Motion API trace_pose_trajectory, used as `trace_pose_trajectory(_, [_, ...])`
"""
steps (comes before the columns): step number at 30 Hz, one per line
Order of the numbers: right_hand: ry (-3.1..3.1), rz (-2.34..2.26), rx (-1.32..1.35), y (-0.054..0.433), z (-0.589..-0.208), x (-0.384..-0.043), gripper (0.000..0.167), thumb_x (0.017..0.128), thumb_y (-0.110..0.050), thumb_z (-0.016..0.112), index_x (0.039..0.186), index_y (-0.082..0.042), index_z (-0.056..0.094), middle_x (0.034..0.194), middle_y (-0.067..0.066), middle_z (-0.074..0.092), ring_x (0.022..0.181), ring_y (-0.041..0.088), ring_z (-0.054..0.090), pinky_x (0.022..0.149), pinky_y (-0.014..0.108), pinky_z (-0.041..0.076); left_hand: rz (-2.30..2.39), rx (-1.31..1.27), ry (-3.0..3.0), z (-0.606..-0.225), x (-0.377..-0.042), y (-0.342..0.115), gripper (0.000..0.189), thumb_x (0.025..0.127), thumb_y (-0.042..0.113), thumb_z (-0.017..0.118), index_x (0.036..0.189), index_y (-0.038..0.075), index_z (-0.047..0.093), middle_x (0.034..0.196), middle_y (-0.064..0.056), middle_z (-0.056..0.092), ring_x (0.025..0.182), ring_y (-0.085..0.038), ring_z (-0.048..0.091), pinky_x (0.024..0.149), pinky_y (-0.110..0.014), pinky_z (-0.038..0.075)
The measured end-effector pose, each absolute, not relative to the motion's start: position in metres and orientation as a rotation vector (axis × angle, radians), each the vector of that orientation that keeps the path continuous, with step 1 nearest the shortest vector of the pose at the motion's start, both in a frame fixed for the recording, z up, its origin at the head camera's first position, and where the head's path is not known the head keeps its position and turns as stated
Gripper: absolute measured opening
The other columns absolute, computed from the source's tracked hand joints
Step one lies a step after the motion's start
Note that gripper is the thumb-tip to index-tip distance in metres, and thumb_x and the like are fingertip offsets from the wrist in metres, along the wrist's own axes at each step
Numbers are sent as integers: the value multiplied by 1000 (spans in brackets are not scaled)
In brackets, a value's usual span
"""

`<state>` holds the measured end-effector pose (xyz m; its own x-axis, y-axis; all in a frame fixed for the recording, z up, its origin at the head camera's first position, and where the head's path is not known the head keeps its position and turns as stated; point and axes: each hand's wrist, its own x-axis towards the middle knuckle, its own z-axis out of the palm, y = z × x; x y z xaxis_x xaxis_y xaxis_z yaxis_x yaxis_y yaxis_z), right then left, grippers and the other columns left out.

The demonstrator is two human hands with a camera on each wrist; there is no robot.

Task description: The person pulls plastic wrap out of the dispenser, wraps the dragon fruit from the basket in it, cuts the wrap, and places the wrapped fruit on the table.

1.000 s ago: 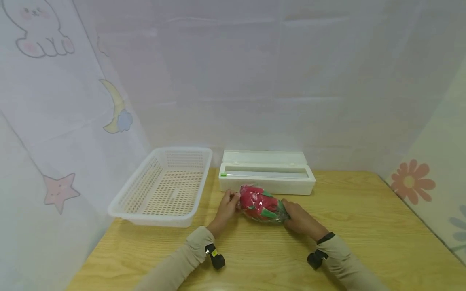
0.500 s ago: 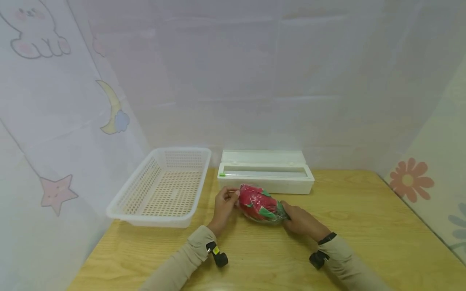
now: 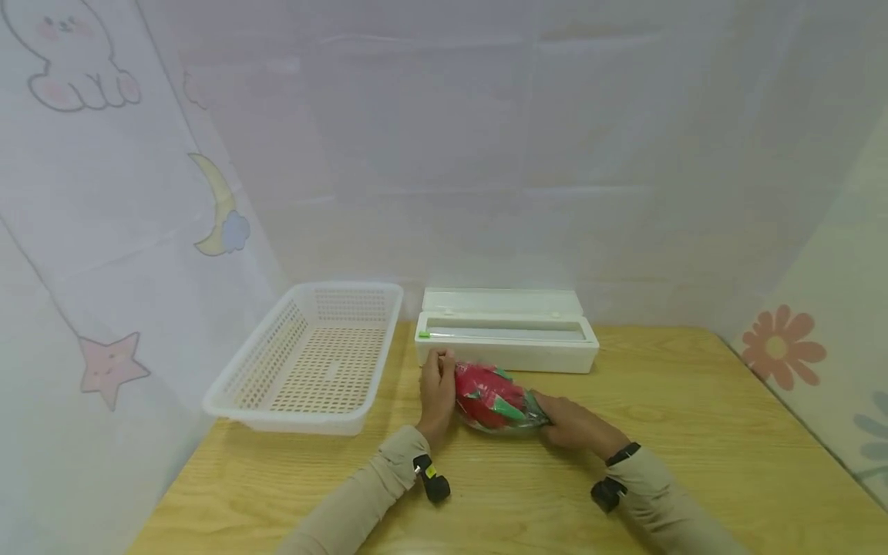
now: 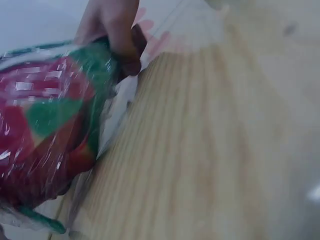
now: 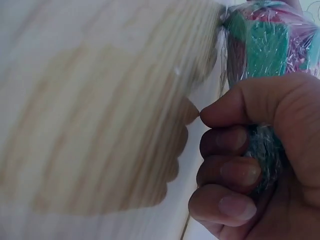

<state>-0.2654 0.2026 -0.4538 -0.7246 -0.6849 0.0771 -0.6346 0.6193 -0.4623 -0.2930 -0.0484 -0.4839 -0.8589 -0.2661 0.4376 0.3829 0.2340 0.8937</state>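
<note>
A red dragon fruit with green scales, wrapped in shiny clear film, is held just above or on the table; I cannot tell which. My right hand grips its green leafy end; in the right wrist view the curled fingers of that hand close round the bunched, filmed tip. At the fruit's left end, my left hand holds on with bent fingers, partly hidden behind the fruit. The left wrist view has the wrapped dragon fruit at its left, with the right hand on its green end.
Behind the fruit stands a long white cling film dispenser with its lid raised. To the left, a white perforated plastic basket sits on the wooden table. A pale printed cloth hangs behind and beside the table.
My left hand has shifted forward and slightly right, closer round the fruit's left end. The fruit's left end has tipped slightly lower. The right hand keeps its grip almost in place.
</note>
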Motion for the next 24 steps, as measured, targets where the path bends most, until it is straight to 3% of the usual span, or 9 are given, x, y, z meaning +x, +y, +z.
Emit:
trace_pose_trajectory(4, [2723, -712, -1103, 201, -455, -266, 53, 79, 3, 66, 130, 0, 54, 119, 17, 66, 105, 32, 65, 86, 49, 52, -1901, -186, -2013, -484, -294, -50, 47, 110, 38, 31, 127, 6, 61, 124, -15, 61, 119, -29, 55, 105, -45, 39])
trace_pose_trajectory(6, [2714, -714, -1089, 200, -457, -266, 57, 79, 2, 67, 134, 1, 52, 121, 18, 66, 107, 33, 64, 87, 49, 52, -2087, -235, -2001, -485, -293, -51, 57, 110, 44, 25, 135, 5, 58, 134, -17, 58, 126, -32, 55, 110, -45, 37])
trace_pose_trajectory(11, [2672, -751, -1018, 197, -462, -267, 54, 77, -2, 70, 129, -1, 54, 114, 14, 67, 100, 28, 64, 81, 45, 52, -2384, -314, -1918, -486, -291, -53, 52, 107, 35, 38, 130, -7, 60, 126, -24, 65, 117, -30, 64, 105, -38, 45])
trace_pose_trajectory(14, [2677, -761, -999, 198, -464, -270, 44, 76, -4, 72, 116, -6, 54, 103, 9, 67, 88, 21, 63, 73, 41, 51, -2373, -227, -1913, -484, -289, -51, 41, 102, 25, 49, 117, -9, 66, 114, -18, 71, 111, -21, 65, 101, -31, 47])
trace_pose_trajectory(17, [2720, -774, -970, 201, -465, -273, 43, 75, -6, 75, 112, -7, 53, 98, 6, 66, 82, 17, 60, 70, 37, 50, -2339, -125, -1908, -482, -286, -48, 37, 101, 21, 48, 111, -8, 69, 109, -15, 72, 109, -21, 65, 100, -31, 48])
trace_pose_trajectory(24, [2830, -783, -964, 205, -466, -275, 34, 72, 2, 71, 100, -9, 56, 87, 1, 63, 72, 14, 54, 62, 34, 46, -2318, 5, -1850, -484, -273, -39, 41, 101, 15, 43, 133, -7, 56, 114, -21, 70, 117, -29, 62, 103, -33, 46])
